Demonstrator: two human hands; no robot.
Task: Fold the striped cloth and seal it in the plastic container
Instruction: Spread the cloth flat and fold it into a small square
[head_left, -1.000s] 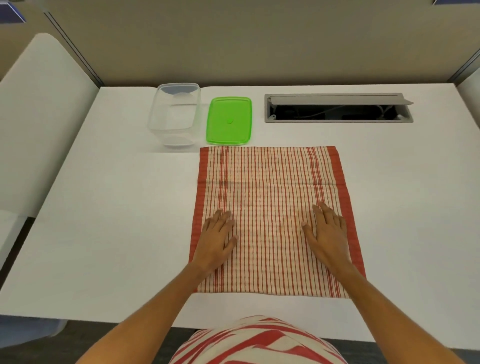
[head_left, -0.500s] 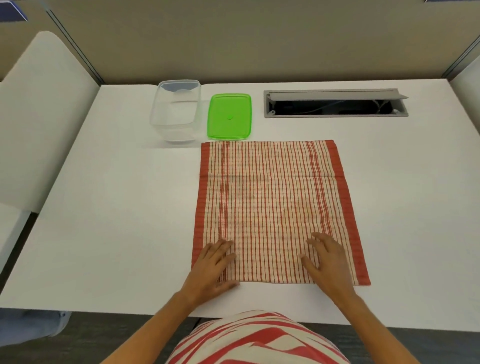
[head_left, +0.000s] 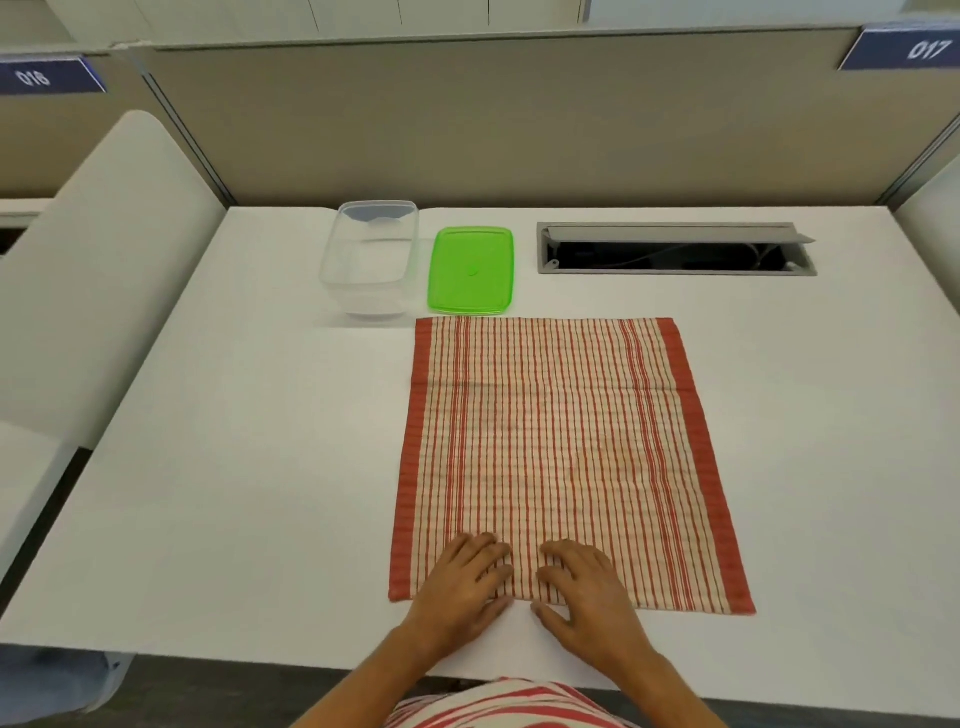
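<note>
**Hands flat on the near hem, cloth not yet folded**

Resting side by side on the near edge of the cloth (head_left: 561, 457), both hands lie palm down with fingers spread and nothing gripped. Going left to right: the left hand (head_left: 462, 587) sits on the hem left of the cloth's middle, its fingertips pointing away from the body; the right hand (head_left: 587, 592) lies just beside it, thumb on the bare table (head_left: 234, 467) below the hem.

From the fingers, the cloth stretches straight ahead, flat and open, its long axis running away from the person, with the red borders out to either side. No fold looks made yet, apart from a faint crease line across the far part.

Beyond the far edge, ahead and to the left of the fingers, stands the clear container (head_left: 371, 260), open and empty, with the green lid (head_left: 471, 270) lying flat just right of it, near the cloth's far left corner. Farther right is a cable slot (head_left: 675, 249) in the table.

The fold likely turns on this: the hem lies under both hands equally, so either can pinch it. The left hand is on the container's side.
</note>
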